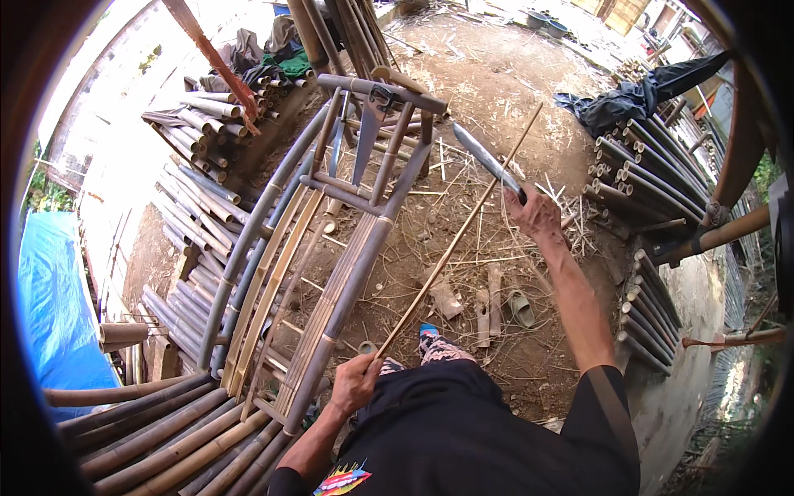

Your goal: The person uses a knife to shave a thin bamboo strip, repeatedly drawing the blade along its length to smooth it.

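Frame [354, 285]: the bamboo frame stands left of the person, a saw [368, 140] hanging at its far end.
Stick [451, 252]: long and thin, slanting through the air right of the frame.
Left hand [356, 382]: closed round the stick's lower end, just right of the frame's near end.
Right hand [538, 217]: clamped on the knife [478, 151] by its handle, well right of the frame; the blade crosses the stick, whether touching I cannot tell.
Ground [496, 91]: bare brown earth right of and beyond the frame, strewn with pale shavings and strips.
Underfoot: wood pieces [447, 300] and a sandal [520, 307] lie right of the frame.
Poles: one stack [198, 215] left of the frame, another [653, 178] far to its right, partly under a dark sheet [620, 107].
Tarp [54, 298]: blue, well left of the frame, beside sunlit ground.
Buckets [546, 23]: far beyond the frame, to its right.
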Action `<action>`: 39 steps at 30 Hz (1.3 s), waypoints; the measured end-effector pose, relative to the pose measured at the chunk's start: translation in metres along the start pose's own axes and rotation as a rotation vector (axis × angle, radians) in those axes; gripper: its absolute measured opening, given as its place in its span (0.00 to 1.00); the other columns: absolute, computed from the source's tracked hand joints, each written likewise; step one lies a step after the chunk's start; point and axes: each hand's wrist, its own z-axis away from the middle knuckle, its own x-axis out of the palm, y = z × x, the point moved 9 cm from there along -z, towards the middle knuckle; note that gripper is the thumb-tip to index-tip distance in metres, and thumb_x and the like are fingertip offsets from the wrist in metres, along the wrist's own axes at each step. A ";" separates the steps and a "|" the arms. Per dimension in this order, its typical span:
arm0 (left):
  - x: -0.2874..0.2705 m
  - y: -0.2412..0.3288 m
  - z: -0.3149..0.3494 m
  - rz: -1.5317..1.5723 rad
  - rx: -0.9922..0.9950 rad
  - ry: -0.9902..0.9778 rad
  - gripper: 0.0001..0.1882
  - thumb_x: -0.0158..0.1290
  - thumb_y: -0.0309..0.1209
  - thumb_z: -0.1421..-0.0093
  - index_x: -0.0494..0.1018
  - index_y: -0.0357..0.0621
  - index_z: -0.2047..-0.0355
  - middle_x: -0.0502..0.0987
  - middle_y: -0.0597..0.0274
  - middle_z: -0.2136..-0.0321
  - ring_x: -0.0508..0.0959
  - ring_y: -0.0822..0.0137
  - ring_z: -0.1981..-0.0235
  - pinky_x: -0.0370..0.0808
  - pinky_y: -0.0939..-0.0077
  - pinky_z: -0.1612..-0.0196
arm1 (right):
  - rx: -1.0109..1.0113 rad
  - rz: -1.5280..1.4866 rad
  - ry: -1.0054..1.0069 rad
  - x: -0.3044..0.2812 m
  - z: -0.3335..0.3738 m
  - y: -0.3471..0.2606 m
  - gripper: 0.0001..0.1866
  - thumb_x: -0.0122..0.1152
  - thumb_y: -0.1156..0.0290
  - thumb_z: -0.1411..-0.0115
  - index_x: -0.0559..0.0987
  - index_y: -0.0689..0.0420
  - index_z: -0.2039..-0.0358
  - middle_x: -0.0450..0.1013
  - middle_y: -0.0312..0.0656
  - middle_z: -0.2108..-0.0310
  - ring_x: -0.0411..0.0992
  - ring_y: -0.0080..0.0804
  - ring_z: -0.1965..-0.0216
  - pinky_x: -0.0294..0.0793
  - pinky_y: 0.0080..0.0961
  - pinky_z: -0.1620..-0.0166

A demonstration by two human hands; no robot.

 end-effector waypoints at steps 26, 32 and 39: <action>0.030 0.016 -0.067 0.762 -0.422 -0.315 0.20 0.44 0.38 0.31 0.67 0.39 0.44 0.71 0.68 0.80 0.66 0.81 0.86 0.62 0.88 0.84 | 0.349 -1.302 -0.117 0.105 0.082 -0.114 0.19 0.67 0.53 0.45 0.75 0.57 0.73 0.73 0.37 0.80 0.68 0.19 0.86 0.69 0.16 0.85; 0.019 0.018 -0.019 0.983 -0.432 -0.414 0.21 0.43 0.37 0.31 0.66 0.35 0.44 0.75 0.63 0.76 0.69 0.79 0.84 0.65 0.88 0.82 | 0.331 -0.887 0.120 0.038 0.016 -0.068 0.23 0.55 0.47 0.39 0.72 0.54 0.77 0.66 0.32 0.85 0.65 0.19 0.84 0.66 0.19 0.82; 0.016 0.026 -0.049 0.816 -0.351 -0.166 0.20 0.44 0.34 0.30 0.66 0.36 0.43 0.72 0.67 0.78 0.65 0.82 0.84 0.60 0.88 0.83 | -0.148 -0.373 -0.180 0.040 0.104 -0.143 0.30 0.49 0.36 0.40 0.72 0.55 0.70 0.67 0.37 0.86 0.69 0.30 0.85 0.71 0.34 0.80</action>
